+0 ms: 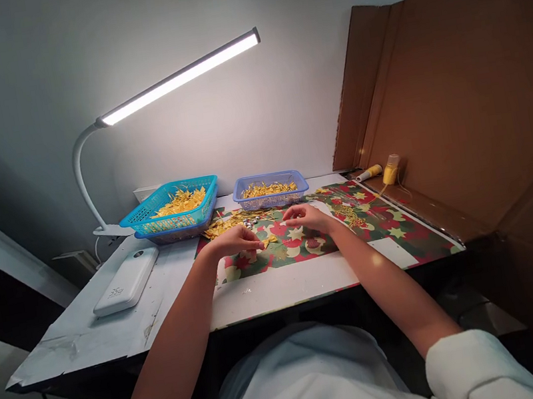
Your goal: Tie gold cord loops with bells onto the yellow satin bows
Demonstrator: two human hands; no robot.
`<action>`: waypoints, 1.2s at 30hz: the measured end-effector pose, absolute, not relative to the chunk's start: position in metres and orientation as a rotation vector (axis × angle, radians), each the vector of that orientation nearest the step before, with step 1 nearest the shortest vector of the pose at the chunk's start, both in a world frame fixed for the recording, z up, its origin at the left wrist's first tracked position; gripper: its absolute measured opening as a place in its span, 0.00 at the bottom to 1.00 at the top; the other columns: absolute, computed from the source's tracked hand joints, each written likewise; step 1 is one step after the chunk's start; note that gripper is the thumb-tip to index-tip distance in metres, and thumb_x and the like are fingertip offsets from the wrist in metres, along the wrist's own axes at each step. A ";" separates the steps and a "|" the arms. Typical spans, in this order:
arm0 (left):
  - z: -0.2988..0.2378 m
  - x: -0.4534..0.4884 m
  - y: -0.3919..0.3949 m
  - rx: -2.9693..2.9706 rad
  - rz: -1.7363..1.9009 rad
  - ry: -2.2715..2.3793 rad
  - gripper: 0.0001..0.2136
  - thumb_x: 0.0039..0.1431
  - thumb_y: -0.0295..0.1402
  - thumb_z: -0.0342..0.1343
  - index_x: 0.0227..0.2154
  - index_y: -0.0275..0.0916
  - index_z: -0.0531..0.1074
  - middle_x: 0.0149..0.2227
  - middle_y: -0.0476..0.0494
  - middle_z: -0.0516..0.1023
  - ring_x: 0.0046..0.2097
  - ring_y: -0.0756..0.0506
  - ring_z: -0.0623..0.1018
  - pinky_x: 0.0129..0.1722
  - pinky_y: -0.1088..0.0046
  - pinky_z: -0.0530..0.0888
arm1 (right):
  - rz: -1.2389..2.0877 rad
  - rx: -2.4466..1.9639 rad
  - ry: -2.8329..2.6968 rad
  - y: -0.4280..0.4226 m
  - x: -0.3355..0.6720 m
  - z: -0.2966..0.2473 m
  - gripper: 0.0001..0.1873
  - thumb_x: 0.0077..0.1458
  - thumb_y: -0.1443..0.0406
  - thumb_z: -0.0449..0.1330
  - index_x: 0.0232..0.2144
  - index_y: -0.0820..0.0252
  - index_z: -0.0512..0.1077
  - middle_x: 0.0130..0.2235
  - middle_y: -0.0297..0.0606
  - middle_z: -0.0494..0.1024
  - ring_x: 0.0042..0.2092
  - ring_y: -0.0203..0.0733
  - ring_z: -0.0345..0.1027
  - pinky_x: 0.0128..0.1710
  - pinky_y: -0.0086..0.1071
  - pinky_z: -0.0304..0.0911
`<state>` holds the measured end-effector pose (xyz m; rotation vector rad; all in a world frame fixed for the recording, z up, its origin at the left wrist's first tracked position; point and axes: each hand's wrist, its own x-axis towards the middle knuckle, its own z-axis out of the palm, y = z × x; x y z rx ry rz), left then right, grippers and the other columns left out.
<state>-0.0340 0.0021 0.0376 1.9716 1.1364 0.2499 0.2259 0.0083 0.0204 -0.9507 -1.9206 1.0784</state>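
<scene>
Thumb and fingertips of your left hand (pixel 236 239) are pinching together at a small yellow bow (pixel 270 241), which is sitting near the middle of the frame, above the patterned sheet (pixel 297 248). Your right hand (pixel 308 216) is hovering just right of centre, its fingers curling partway in and pointing toward the bow; whether they are gripping something thin, you cannot tell at this size. A short gap is separating your two hands — the sheet's print is showing through it.

Below them, a white strip of table (pixel 281 295) is running between the sheet's near edge and the table's front edge, giving your wrists room at lower centre. Toward the rear, loose golden pieces (pixel 230 222) are crowding the space just beyond your left hand. A teal basket (pixel 172 224) left of centre and a violet basket (pixel 274 201) at centre are bounding your reach, both holding yellow pieces. On the left, a white power bank (pixel 128 282) is lying well apart from your hand, and a lit lamp (pixel 176 79) is stretching overhead. On the right, cardboard (pixel 455 82) is walling off that side — a yellow bottle-like object (pixel 390 171) is standing by its foot.
</scene>
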 end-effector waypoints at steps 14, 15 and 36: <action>0.036 -0.039 0.005 1.971 0.264 1.099 0.18 0.44 0.48 0.63 0.27 0.36 0.80 0.21 0.47 0.76 0.23 0.52 0.67 0.23 0.77 0.61 | 1.003 -0.888 -2.257 0.010 0.221 0.014 0.14 0.47 0.54 0.64 0.25 0.60 0.76 0.39 0.40 0.73 0.42 0.42 0.67 0.44 0.36 0.62; 0.035 -0.040 0.007 1.965 0.251 1.106 0.18 0.44 0.49 0.63 0.27 0.36 0.80 0.21 0.47 0.76 0.22 0.52 0.67 0.23 0.77 0.61 | 1.025 -0.922 -2.246 0.010 0.225 0.016 0.14 0.47 0.54 0.64 0.25 0.60 0.76 0.40 0.40 0.72 0.42 0.41 0.67 0.43 0.35 0.62; 0.038 -0.027 -0.001 2.301 0.714 1.236 0.15 0.46 0.46 0.61 0.27 0.38 0.78 0.28 0.45 0.78 0.30 0.48 0.71 0.28 0.76 0.63 | 0.581 -0.956 -2.099 0.005 0.217 0.022 0.11 0.50 0.58 0.61 0.22 0.59 0.73 0.39 0.39 0.70 0.46 0.44 0.62 0.48 0.39 0.56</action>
